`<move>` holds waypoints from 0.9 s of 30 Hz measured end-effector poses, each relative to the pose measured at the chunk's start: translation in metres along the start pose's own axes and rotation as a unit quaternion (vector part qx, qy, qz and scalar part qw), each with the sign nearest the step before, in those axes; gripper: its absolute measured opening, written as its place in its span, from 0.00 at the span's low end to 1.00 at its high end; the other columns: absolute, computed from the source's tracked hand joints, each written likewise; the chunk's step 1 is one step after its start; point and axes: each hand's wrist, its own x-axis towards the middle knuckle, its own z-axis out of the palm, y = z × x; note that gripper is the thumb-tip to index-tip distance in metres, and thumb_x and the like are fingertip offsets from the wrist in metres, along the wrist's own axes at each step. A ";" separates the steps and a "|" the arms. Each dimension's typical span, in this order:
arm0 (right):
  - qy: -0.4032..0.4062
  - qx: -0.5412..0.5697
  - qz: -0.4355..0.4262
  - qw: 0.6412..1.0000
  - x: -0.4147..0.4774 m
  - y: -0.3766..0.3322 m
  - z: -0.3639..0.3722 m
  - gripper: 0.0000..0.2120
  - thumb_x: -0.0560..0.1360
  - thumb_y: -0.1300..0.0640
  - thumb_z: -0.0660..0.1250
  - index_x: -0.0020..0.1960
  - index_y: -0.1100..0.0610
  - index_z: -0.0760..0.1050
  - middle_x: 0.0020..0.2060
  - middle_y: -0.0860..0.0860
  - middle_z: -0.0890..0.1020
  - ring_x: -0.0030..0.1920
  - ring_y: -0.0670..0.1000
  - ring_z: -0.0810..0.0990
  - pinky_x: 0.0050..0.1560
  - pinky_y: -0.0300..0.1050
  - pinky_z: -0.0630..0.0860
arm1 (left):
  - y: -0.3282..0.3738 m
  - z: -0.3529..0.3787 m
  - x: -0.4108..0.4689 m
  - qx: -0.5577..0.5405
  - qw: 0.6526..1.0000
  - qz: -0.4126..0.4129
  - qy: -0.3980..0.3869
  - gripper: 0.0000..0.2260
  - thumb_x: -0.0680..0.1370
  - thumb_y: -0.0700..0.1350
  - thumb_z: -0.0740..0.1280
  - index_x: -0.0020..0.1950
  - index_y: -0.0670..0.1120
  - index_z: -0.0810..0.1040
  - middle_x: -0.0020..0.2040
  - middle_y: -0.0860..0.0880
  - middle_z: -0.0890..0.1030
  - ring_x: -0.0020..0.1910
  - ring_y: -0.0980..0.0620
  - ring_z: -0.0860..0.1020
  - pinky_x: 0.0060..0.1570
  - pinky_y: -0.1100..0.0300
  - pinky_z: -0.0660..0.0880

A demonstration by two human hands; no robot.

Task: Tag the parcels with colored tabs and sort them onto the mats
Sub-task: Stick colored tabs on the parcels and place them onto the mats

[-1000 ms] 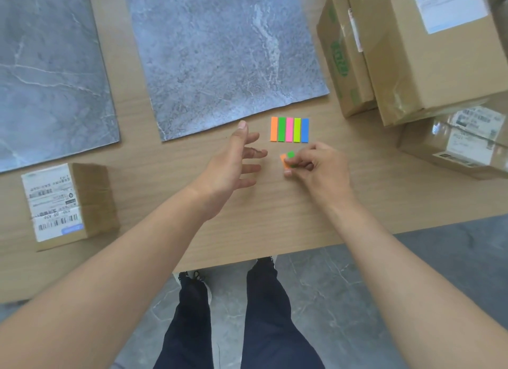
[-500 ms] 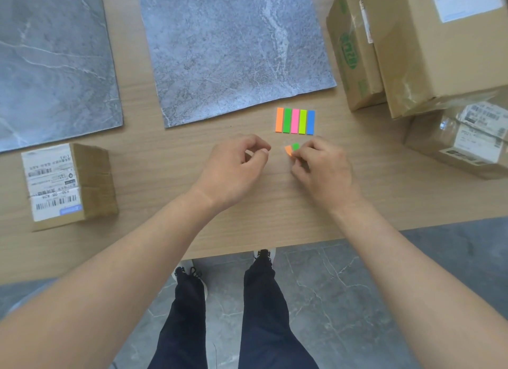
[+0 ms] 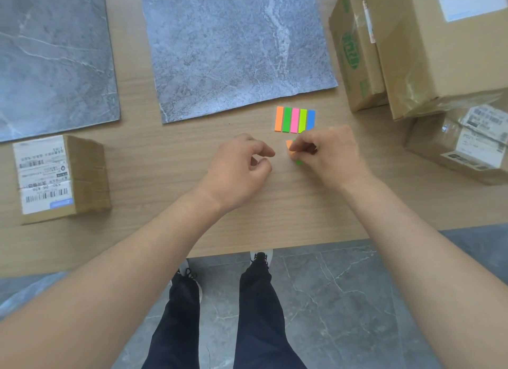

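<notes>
A pad of colored tabs (image 3: 294,119) in orange, green, pink, yellow-green and blue strips lies on the wooden table (image 3: 165,154) just below the middle grey mat (image 3: 233,46). My right hand (image 3: 330,154) pinches loose orange and green tabs (image 3: 292,151) just below the pad. My left hand (image 3: 242,168) hovers close to the left of them with curled fingers that hold nothing I can see. A small parcel (image 3: 61,177) with a white label sits at the left. A second grey mat (image 3: 52,55) lies at the far left.
Stacked cardboard parcels stand at the right: a narrow one with green print (image 3: 357,46), a large one (image 3: 439,44) and a low labelled one (image 3: 461,146). The table's front edge runs below my forearms, with grey floor and my legs beyond it.
My left hand went from spread open to curled and moved in beside the tabs. My right hand kept pinching the loose tabs and shifted slightly, its knuckles now covering the pad's lower right corner.
</notes>
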 end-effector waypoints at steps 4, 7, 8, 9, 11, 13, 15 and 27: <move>-0.019 0.049 0.017 0.998 0.005 0.002 -0.004 0.07 0.68 0.57 0.81 0.45 0.49 0.87 0.37 0.44 0.86 0.40 0.47 0.83 0.50 0.52 0.81 | -0.004 0.006 0.005 0.058 0.998 0.039 -0.007 0.16 0.74 0.45 0.63 0.58 0.49 0.85 0.54 0.49 0.78 0.50 0.47 0.79 0.51 0.48 0.77; -0.032 0.072 0.024 0.997 0.007 0.003 -0.007 0.09 0.66 0.57 0.83 0.44 0.50 0.86 0.36 0.44 0.85 0.38 0.47 0.83 0.48 0.50 0.81 | -0.008 0.009 0.011 0.065 0.996 0.061 -0.016 0.18 0.75 0.39 0.65 0.62 0.49 0.84 0.54 0.47 0.77 0.51 0.44 0.77 0.54 0.47 0.76; -0.034 0.084 0.024 0.996 0.007 0.004 -0.007 0.10 0.66 0.58 0.83 0.44 0.51 0.86 0.36 0.45 0.85 0.38 0.47 0.83 0.48 0.50 0.81 | -0.008 0.010 0.013 0.069 0.995 0.069 -0.017 0.19 0.75 0.37 0.65 0.62 0.50 0.84 0.54 0.47 0.77 0.52 0.44 0.76 0.55 0.47 0.75; -0.036 0.096 0.022 0.994 0.008 0.004 -0.007 0.11 0.65 0.59 0.84 0.44 0.52 0.85 0.36 0.45 0.85 0.38 0.48 0.83 0.47 0.50 0.81 | -0.009 0.011 0.015 0.076 0.994 0.075 -0.016 0.19 0.75 0.37 0.65 0.63 0.51 0.83 0.54 0.47 0.76 0.53 0.43 0.76 0.56 0.47 0.75; -0.038 0.113 0.019 0.993 0.009 0.004 -0.008 0.13 0.64 0.59 0.85 0.43 0.52 0.83 0.35 0.44 0.83 0.37 0.48 0.82 0.46 0.48 0.80 | -0.011 0.013 0.021 0.091 0.992 0.083 -0.021 0.19 0.76 0.38 0.64 0.63 0.53 0.83 0.55 0.48 0.75 0.55 0.44 0.75 0.57 0.45 0.74; -0.038 0.118 0.019 0.992 0.010 0.005 -0.009 0.16 0.63 0.58 0.85 0.43 0.50 0.80 0.35 0.44 0.82 0.37 0.47 0.82 0.44 0.45 0.79 | -0.013 0.014 0.024 0.099 0.991 0.091 -0.027 0.19 0.76 0.40 0.62 0.63 0.54 0.83 0.54 0.49 0.75 0.54 0.44 0.75 0.57 0.44 0.75; -0.039 0.119 0.021 0.992 0.010 0.006 -0.009 0.17 0.63 0.58 0.85 0.42 0.49 0.79 0.35 0.45 0.83 0.37 0.47 0.81 0.43 0.45 0.79 | -0.013 0.014 0.027 0.098 0.990 0.098 -0.028 0.20 0.75 0.42 0.60 0.61 0.55 0.84 0.54 0.49 0.75 0.53 0.43 0.75 0.55 0.44 0.75; -0.049 0.133 0.018 0.990 0.009 0.012 -0.009 0.12 0.66 0.62 0.83 0.46 0.53 0.83 0.36 0.43 0.85 0.39 0.45 0.83 0.44 0.39 0.75 | -0.008 0.011 0.036 0.204 0.972 0.108 -0.048 0.19 0.77 0.42 0.64 0.61 0.64 0.82 0.57 0.52 0.74 0.49 0.50 0.66 0.55 0.48 0.70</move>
